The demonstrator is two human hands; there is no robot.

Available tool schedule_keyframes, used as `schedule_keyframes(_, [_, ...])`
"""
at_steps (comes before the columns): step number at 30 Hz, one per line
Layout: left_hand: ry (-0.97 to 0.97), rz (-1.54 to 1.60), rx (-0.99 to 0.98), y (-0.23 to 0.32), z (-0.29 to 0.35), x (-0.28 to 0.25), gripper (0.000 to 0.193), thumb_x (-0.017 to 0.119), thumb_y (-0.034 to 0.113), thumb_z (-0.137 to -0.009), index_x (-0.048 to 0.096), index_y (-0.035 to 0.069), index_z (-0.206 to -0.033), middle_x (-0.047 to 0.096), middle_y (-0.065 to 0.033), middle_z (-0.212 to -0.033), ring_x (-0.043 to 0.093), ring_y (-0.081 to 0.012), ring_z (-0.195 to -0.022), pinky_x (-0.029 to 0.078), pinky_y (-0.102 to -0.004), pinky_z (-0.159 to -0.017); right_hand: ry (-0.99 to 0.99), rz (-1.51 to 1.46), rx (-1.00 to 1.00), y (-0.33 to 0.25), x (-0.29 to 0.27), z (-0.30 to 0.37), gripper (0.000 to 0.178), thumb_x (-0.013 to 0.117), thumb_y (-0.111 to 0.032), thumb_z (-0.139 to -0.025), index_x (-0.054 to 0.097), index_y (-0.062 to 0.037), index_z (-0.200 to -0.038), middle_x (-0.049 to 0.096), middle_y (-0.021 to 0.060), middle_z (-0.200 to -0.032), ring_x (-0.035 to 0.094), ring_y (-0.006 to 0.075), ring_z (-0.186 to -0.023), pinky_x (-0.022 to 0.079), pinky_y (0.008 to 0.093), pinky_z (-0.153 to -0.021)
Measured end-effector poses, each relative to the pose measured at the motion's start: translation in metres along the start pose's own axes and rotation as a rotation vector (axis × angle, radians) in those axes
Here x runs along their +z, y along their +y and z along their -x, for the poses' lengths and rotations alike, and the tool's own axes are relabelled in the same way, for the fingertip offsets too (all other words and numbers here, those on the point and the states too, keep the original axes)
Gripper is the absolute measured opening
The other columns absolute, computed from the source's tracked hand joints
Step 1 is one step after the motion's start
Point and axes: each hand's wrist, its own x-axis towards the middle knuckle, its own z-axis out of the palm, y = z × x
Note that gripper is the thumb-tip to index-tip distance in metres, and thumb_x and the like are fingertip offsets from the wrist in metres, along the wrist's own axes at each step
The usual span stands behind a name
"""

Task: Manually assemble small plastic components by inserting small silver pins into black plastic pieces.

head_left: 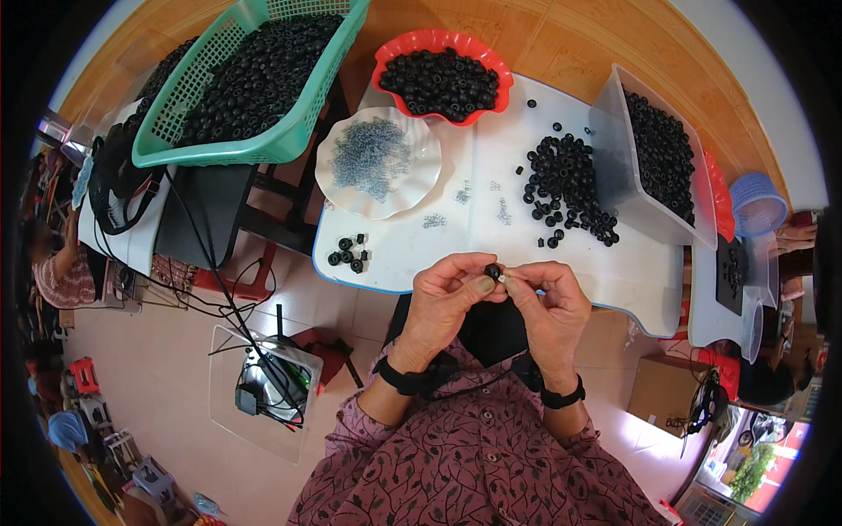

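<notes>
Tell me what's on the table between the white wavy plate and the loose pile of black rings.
In the head view, small clear bits lie scattered on the white table between the white wavy plate and the pile of black rings.

Green mesh basket (289, 145) heaped with black rings at eleven o'clock, red scalloped bowl (396, 54) of rings at twelve, white wavy plate (421, 188) of tiny clear parts below it, clear tub (614, 167) at two, blue basket (759, 206) at three, cardboard box (653, 390) at four
</notes>
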Motion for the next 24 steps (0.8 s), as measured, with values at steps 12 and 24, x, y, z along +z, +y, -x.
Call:
schedule_keyframes(12, [-0.010,-0.072,0.017,-0.0020,0.0006,0.0001,0.026,0.061,-0.005,-0.089,0.060,-0.004,-0.114,0.067,-0.0119,-0.102,0.068,-0.0176,-0.087,0.057,-0.0284,-0.083,-0.005,0.025,-0.020,-0.0018,0.0009,-0.0005,0.010,0.066,0.001,-0.087,0.060,0.0018,-0.094,0.068,0.0062,-0.087,0.065,0.0090,-0.075,0.050,0.0210,-0.069])
schedule_keyframes(24, [-0.022,-0.179,-0.023,-0.0001,0.0034,-0.0018,0.024,0.064,-0.003,-0.087,0.062,-0.003,-0.111,0.069,-0.0110,-0.097,0.067,-0.0158,-0.084,0.055,-0.0264,-0.078,-0.089,-0.086,0.115,-0.0028,-0.0064,-0.0061,0.017,0.065,0.006,-0.084,0.056,0.0030,-0.099,0.065,0.0080,-0.083,0.066,0.0128,-0.073,0.054,0.0242,-0.068])
